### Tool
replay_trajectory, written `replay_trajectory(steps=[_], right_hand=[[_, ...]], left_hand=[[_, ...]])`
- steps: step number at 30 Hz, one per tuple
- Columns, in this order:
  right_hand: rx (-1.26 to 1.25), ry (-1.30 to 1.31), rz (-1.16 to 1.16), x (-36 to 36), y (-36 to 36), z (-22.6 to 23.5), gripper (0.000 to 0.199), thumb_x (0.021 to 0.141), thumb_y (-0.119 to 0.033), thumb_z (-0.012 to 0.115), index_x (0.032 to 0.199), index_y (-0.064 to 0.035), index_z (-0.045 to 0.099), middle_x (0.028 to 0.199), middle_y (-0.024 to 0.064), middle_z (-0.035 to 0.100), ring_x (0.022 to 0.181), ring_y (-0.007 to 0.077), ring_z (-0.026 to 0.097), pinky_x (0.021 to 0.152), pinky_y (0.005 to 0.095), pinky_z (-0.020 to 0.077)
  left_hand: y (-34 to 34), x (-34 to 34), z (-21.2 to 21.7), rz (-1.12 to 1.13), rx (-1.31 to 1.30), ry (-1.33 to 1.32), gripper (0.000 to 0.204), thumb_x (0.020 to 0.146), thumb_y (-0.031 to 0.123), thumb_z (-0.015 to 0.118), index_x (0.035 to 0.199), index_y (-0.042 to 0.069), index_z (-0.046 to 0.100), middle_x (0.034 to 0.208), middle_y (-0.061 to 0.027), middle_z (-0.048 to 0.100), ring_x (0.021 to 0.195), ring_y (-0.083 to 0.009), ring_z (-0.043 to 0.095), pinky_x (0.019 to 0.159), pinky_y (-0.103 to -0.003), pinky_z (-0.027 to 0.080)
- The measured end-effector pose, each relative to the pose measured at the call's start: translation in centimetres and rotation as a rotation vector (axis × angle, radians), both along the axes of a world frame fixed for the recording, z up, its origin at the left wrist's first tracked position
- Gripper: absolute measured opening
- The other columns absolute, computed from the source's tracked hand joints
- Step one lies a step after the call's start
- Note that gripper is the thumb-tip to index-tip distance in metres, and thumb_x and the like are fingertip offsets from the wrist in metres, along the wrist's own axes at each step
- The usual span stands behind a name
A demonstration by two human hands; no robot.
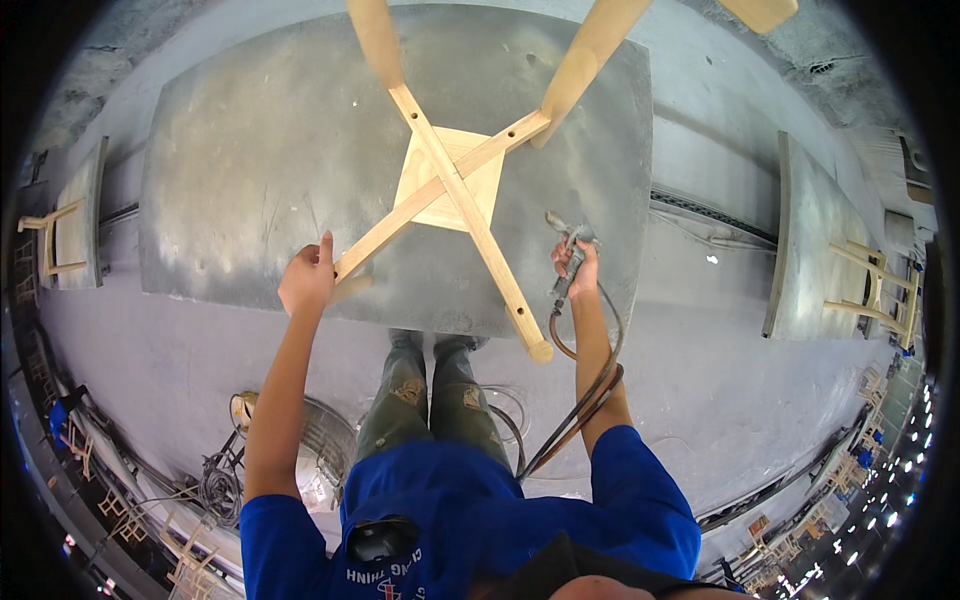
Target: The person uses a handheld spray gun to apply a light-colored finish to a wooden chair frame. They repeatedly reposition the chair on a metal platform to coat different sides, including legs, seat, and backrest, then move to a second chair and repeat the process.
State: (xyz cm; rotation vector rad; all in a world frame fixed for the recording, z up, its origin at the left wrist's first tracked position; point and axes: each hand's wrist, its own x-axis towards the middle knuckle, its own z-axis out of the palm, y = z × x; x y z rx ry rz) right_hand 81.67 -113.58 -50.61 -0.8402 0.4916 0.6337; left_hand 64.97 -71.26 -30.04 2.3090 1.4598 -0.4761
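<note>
A pale wooden frame (452,172), two bars crossing over a squarish wooden panel (420,185), lies on a grey worktop (240,170). Two wider wooden legs reach out from its far ends. Dark holes show near the bar ends. My left hand (306,280) is closed at the near left end of one bar; its fingers are partly hidden. In my right hand (582,268) is a grey metal spray gun (570,262), held to the right of the frame with its nozzle end pointing away from me. Hoses (590,395) run from the gun down along my right forearm.
Another grey worktop (820,240) at the right carries a wooden chair frame (880,290). A smaller wooden piece (60,240) stands at the far left. Below left are a bucket-like container (325,445) and coiled hose (222,485) on the floor.
</note>
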Motion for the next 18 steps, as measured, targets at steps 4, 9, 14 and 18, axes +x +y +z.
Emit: replay_trajectory(steps=[4, 9, 14, 18], right_hand=[[0.413, -0.088, 0.003, 2.3, 2.7, -0.4, 0.037, 0.085, -0.037, 0.059, 0.101, -0.004, 0.058, 0.072, 0.0071, 0.054, 0.06, 0.0198, 0.054, 0.039, 0.0261, 0.0371], [0.228, -0.068, 0.022, 3.1, 5.1, -1.0, 0.037, 0.085, -0.038, 0.057, 0.101, -0.0047, 0.057, 0.071, 0.0066, 0.051, 0.061, 0.0192, 0.053, 0.039, 0.0264, 0.0358], [-0.145, 0.032, 0.017, 1.3, 4.1, -1.2, 0.025, 0.09, -0.029, 0.055, 0.099, -0.0065, 0.058, 0.075, 0.006, 0.062, 0.067, 0.02, 0.066, 0.043, 0.0257, 0.0374], [-0.419, -0.01, 0.134, -1.6, -0.1, 1.4, 0.021, 0.09, -0.026, 0.057, 0.096, -0.0065, 0.062, 0.077, 0.0057, 0.065, 0.066, 0.0179, 0.066, 0.045, 0.0269, 0.0389]], left_hand=[[-0.1, 0.3, -0.1, 0.006, 0.023, 0.007, 0.066, 0.097, 0.068, 0.039, 0.109, 0.014, 0.075, 0.103, -0.0076, 0.075, 0.103, -0.0287, 0.069, 0.092, -0.041, 0.05], [-0.1, 0.4, -0.1, 0.032, 0.021, 0.032, 0.065, 0.097, 0.066, 0.04, 0.109, 0.012, 0.075, 0.097, -0.0079, 0.076, 0.101, -0.0297, 0.069, 0.092, -0.041, 0.05], [0.1, 0.1, -0.6, 0.015, 0.07, -0.02, 0.063, 0.098, 0.063, 0.041, 0.11, 0.011, 0.075, 0.099, -0.0086, 0.076, 0.1, -0.0302, 0.07, 0.091, -0.042, 0.05], [0.0, 0.1, -1.1, -0.008, 0.057, -0.044, 0.063, 0.098, 0.062, 0.041, 0.11, 0.011, 0.075, 0.103, -0.009, 0.075, 0.101, -0.031, 0.069, 0.092, -0.042, 0.049]])
